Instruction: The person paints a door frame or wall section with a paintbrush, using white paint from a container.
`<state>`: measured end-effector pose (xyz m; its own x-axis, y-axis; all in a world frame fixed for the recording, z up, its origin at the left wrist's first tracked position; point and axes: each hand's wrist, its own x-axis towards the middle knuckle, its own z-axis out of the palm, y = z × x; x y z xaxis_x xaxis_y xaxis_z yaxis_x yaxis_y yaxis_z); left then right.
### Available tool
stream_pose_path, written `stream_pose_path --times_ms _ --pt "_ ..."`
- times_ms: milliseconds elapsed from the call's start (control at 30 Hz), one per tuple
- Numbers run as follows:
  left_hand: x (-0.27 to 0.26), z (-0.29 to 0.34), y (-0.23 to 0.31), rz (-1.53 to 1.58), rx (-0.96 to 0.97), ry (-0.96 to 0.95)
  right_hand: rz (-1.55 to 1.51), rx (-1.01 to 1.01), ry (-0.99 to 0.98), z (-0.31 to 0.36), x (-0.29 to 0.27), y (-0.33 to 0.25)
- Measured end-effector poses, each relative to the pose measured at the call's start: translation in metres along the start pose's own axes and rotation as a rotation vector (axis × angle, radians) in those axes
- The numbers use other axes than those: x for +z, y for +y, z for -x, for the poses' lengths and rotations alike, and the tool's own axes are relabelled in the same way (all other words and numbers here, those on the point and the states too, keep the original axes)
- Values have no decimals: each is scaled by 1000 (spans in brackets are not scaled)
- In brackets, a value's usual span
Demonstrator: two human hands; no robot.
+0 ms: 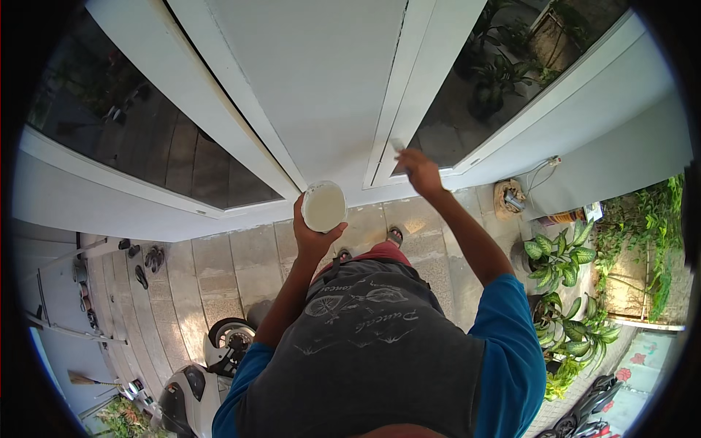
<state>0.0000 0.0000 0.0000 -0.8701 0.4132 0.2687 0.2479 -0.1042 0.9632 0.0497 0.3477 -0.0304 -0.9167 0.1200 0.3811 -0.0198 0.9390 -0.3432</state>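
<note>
My left hand (309,235) is wrapped round a round white tub (324,207) of off-white paint, held upright in front of my body, its open top facing up. Out to the right, my right hand (421,174) is closed on a paintbrush (396,144). The brush is small and blurred, its pale end at the lower part of the white window frame (387,131); whether the bristles touch it, I cannot tell. Between this frame and another on the left lies a pale wall panel (314,80).
Dark glass panes (504,73) reflect plants. On the paved floor (219,270) are sandals (153,258) and a parked scooter (193,387) at left. A sack-like bag (509,199) lies by the right wall, with potted plants (558,255) beyond my right elbow.
</note>
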Motion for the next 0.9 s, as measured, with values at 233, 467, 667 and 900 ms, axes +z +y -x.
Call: stream_pose_path --times_ms 233,467,667,900 --pt "-7 5 -6 -39 9 31 82 -328 645 -72 -167 -96" --pt "-6 6 -4 -41 8 16 140 -232 450 -30 -58 -39" --pt "-10 9 -4 -49 -12 12 63 -66 196 44 61 -7" --pt "-11 10 -6 -69 -10 25 -81 71 149 -16 -22 -27"
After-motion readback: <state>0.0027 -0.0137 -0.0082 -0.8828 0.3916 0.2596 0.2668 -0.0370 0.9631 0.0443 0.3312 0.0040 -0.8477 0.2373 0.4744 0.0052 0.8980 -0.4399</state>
